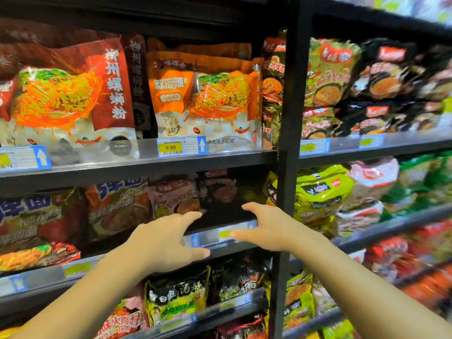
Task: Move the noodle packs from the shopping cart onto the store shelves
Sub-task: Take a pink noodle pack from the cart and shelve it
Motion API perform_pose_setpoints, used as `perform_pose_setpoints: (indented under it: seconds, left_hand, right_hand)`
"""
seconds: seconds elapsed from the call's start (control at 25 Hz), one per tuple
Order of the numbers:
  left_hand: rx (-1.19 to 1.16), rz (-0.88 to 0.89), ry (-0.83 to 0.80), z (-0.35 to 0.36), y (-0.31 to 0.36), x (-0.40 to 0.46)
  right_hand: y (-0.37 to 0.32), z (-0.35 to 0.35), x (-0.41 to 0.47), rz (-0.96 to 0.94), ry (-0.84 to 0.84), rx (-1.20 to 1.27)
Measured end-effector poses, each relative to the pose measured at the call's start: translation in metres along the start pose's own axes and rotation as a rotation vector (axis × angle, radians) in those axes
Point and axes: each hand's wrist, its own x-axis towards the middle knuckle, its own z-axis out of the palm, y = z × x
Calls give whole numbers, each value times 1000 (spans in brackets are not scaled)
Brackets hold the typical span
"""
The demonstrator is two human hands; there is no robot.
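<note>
Both of my hands reach toward the middle shelf (220,243) of a noodle aisle. My left hand (163,238) hovers at the shelf's front edge, fingers spread and relaxed, holding nothing. My right hand (266,228) is opposite it, also spread and holding nothing. Between and behind them lies a dark gap on the shelf with a black noodle pack (220,192) set back in it. A pink noodle pack (173,196) stands just left of the gap. The shopping cart is out of view.
Large red and orange noodle bags (205,96) fill the upper shelf above a 9.90 price tag (170,147). A black upright post (288,143) divides the shelving. Green and black packs (320,192) crowd the right bay. More packs (176,299) sit on the lower shelf.
</note>
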Motion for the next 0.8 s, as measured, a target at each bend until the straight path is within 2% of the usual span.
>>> perform_pose_setpoints:
  seconds: [0.4,0.8]
  left_hand:
    - [-70,411,-77,26,98,6]
    - [-17,732,-179,54,291,27]
  right_hand:
    - [49,-26,-146,378,153,-9]
    - [168,-64,-289,792,192,-40]
